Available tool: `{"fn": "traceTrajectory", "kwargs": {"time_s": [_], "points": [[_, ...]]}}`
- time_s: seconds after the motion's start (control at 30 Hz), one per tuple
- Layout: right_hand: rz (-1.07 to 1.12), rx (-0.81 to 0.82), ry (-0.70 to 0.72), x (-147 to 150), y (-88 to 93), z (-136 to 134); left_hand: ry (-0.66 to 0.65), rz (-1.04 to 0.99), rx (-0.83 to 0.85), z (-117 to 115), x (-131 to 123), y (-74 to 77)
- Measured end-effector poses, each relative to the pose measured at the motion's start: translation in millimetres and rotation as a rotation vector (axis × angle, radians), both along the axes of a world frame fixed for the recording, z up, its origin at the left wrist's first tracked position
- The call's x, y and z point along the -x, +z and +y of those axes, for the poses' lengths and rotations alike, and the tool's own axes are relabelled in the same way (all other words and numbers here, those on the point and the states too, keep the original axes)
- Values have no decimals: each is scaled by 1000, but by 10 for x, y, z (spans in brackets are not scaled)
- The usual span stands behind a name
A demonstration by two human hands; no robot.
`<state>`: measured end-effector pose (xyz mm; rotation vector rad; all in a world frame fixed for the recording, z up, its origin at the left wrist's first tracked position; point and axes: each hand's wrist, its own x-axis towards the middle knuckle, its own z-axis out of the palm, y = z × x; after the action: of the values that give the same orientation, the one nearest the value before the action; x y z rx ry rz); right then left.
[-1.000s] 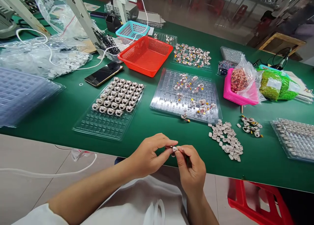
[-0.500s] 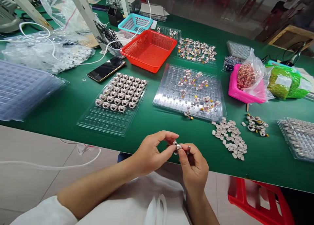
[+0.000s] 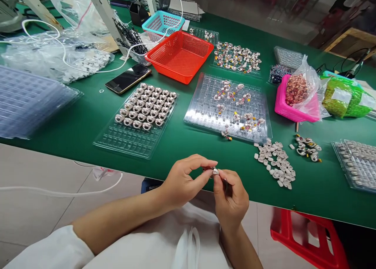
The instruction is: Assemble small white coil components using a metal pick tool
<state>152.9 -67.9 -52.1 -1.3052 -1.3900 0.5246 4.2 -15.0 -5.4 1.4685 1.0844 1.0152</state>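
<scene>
Near the table's front edge, both hands meet on a small shiny silver earbud shell (image 3: 216, 171). My left hand (image 3: 185, 181) pinches it from the left between thumb and fingers. From the other side, the thumb and index finger of my right hand (image 3: 232, 198) press on it. A dark stick-like thing (image 3: 225, 185) shows partly within the right hand's curled fingers; most of it is hidden. Beyond the hands, a clear tray (image 3: 126, 141) carries rows of similar silver shells (image 3: 147, 106). Small white caps (image 3: 277, 163) lie in a loose pile to the right.
Stacked clear trays (image 3: 194, 112) bear scattered parts with yellow tabs. Behind are a red basket (image 3: 182, 61), a blue basket (image 3: 149, 25) and a phone (image 3: 127, 79). A pink basket (image 3: 283, 114) stands at right, near a filled tray (image 3: 357, 163). A red stool (image 3: 308, 237) is below.
The silver shell has turned and shifted slightly right and up between the fingertips. The dark stick in my right hand shows less. The view has tilted a little.
</scene>
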Motion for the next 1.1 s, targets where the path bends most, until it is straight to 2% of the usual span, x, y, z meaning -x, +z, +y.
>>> {"fn": "traceTrajectory", "kwargs": {"time_s": [0.1, 0.3, 0.37, 0.53, 0.67, 0.83, 1.1], "points": [[44, 5, -6, -15, 2, 7, -28, -76, 8, 0, 21, -19], [142, 40, 51, -24, 22, 3, -54, -246, 319, 69, 58, -25], [128, 20, 62, -23, 6, 5, -64, -298, 345, 86, 53, -33], [-15, -72, 92, -71, 19, 33, -64, -318, 239, 81, 39, -79], [-38, 18, 177, -165, 125, 58, -104, -286, 138, 75, 81, -74], [169, 155, 281, -217, 151, 59, -118, -260, 118, 68, 115, -17], [448, 104, 275, -118, 16, 48, -95, -235, 47, 22, 80, 5]]}}
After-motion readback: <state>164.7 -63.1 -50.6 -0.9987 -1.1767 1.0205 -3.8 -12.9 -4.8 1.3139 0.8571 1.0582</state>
